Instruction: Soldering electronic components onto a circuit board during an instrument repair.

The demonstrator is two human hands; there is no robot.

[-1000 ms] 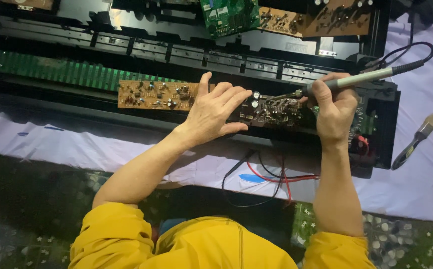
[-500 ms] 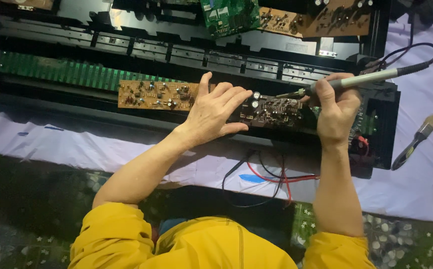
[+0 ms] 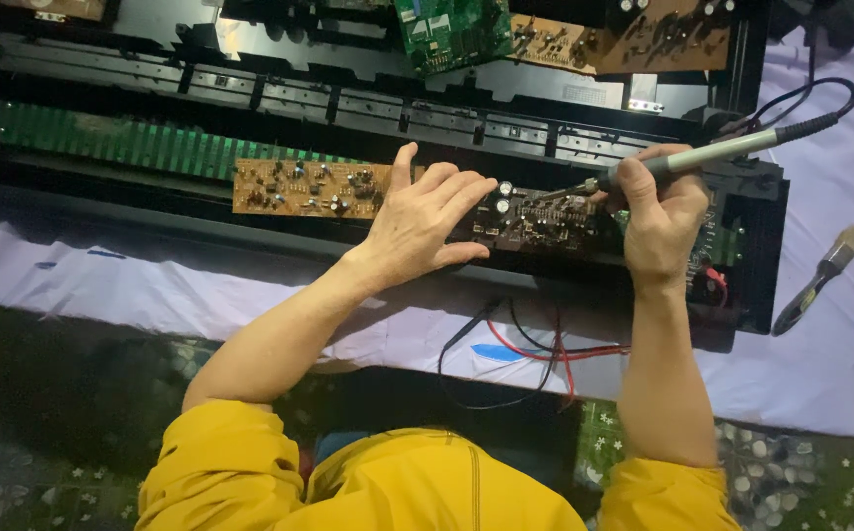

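My left hand (image 3: 425, 218) lies flat with fingers spread on a dark circuit board (image 3: 535, 218), which sits inside a long black open casing (image 3: 368, 108). My right hand (image 3: 658, 211) grips a grey soldering iron (image 3: 712, 155), and the iron's tip touches the top edge of the dark board near its middle. A brown circuit board (image 3: 304, 187) lies just left of my left hand. Behind it runs a long green strip board (image 3: 112, 143).
A green circuit board (image 3: 451, 29) and a brown one (image 3: 633, 34) lie at the casing's far side. A paintbrush (image 3: 820, 280) rests on the white cloth (image 3: 840, 354) at right. Red and black wires (image 3: 535, 349) trail off the casing's near edge. The iron's black cord (image 3: 820, 93) loops at upper right.
My right hand has shifted very slightly with the soldering iron. My left hand and the boards have not moved.
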